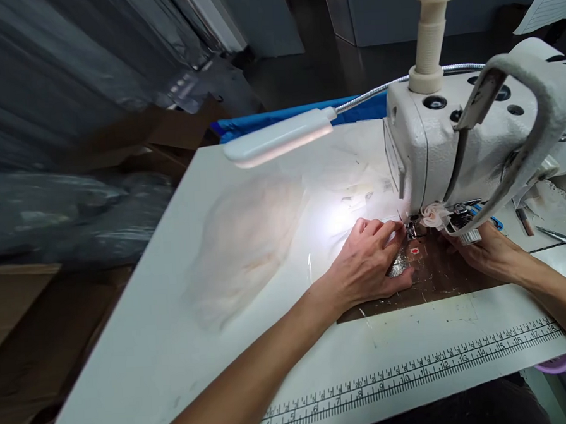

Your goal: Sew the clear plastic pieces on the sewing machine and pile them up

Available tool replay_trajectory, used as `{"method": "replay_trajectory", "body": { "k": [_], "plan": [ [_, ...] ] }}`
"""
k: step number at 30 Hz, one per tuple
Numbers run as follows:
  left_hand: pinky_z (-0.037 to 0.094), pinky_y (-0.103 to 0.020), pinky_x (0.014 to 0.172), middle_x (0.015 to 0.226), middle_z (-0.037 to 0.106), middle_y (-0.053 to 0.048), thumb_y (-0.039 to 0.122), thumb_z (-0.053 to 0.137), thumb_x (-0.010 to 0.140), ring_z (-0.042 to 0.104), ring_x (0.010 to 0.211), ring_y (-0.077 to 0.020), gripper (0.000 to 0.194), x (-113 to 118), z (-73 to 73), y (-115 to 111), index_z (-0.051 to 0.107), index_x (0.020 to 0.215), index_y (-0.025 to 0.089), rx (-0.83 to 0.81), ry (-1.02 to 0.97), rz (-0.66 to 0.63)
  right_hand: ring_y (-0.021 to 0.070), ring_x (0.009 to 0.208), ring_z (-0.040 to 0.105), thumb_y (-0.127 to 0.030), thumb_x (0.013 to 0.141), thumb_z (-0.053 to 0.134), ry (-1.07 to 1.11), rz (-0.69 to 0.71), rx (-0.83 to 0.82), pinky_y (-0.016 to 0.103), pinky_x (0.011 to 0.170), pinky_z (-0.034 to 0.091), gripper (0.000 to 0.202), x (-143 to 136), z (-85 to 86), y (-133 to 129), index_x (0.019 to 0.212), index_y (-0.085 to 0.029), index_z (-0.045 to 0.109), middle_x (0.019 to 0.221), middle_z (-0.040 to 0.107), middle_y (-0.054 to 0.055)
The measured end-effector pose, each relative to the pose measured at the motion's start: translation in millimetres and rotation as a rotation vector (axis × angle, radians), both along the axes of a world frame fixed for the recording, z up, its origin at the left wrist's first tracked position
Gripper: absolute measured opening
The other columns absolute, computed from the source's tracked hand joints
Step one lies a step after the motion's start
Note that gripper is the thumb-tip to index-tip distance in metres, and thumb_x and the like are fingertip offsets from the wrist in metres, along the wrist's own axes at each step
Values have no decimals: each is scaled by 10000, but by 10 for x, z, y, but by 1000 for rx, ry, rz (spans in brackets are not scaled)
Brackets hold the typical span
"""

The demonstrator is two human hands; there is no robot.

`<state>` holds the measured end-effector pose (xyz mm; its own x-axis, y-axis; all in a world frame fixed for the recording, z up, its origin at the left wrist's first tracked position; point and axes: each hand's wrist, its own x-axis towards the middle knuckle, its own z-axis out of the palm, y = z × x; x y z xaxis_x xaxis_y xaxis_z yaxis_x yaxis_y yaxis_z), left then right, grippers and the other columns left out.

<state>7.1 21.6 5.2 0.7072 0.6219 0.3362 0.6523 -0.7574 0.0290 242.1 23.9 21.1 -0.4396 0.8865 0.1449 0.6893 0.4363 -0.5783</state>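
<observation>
Nearest, a printed ruler point(405, 379) edges the white table point(151, 320). Beyond, a brown plate point(438, 273) lies beneath the sewing machine point(450, 146); left hand point(371, 258), fingers bent, and right hand point(491, 252), partly hidden, flank the presser foot point(412, 230), both grips indeterminable. Farther: lit lamp point(279, 137), blue material point(259, 122).

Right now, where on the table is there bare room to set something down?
Between the white table's left edge and the left forearm, nearer than a pale, unclear patch; also a slim strip between brown sheet and printed ruler. Crowded: the presser foot, with left hand and right hand close.
</observation>
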Motion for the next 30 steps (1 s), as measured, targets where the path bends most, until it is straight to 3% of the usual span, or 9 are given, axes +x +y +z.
{"method": "replay_trajectory", "body": {
  "k": [5, 8, 13, 20, 26, 30],
  "plan": [
    [402, -379, 690, 865, 569, -90, 482, 483, 866, 461, 763, -217, 363, 8, 2, 7, 662, 893, 167, 33, 13, 18, 165, 615, 586, -457, 913, 482, 206, -117, -231, 281, 515, 500, 322, 44, 33, -138, 1037, -183, 597, 758, 633, 37],
    [403, -384, 690, 861, 571, -91, 494, 474, 876, 464, 755, -217, 376, 7, 3, 25, 652, 885, 163, 42, 8, 17, 186, 665, 625, -447, 893, 503, 275, -182, -228, 296, 543, 526, 374, 45, -31, -159, 1126, -173, 607, 834, 668, 71],
    [404, -390, 715, 854, 568, -82, 444, 458, 900, 481, 778, -217, 320, 3, -2, 47, 628, 939, 176, 22, -18, 10, 186, 670, 644, -407, 875, 530, 353, -248, -256, 282, 532, 537, 349, 41, -105, -143, 1121, -180, 629, 880, 700, 87],
    [422, -447, 806, 957, 586, -108, 403, 445, 921, 511, 874, -248, 297, 18, 6, 40, 569, 1046, 163, -54, -94, 36, 189, 774, 676, -408, 849, 573, 438, -255, -306, 322, 674, 576, 359, 77, -175, -109, 1119, -180, 638, 1023, 700, 103],
    [373, -535, 941, 1081, 573, -141, 258, 389, 959, 511, 1078, -300, 277, 35, -75, 48, 518, 1182, 158, 72, -145, 252, 196, 786, 669, -436, 876, 532, 444, -225, -286, 340, 687, 581, 393, 78, -248, -114, 1157, -172, 608, 981, 682, 103],
    [390, -542, 946, 1041, 584, -121, 249, 329, 982, 519, 1069, -298, 301, 26, -166, 94, 535, 1183, 162, -4, -109, 284, 209, 778, 671, -469, 870, 541, 451, -219, -332, 353, 687, 589, 411, 99, -250, -113, 1162, -185, 591, 858, 672, 75]
  ]
}}
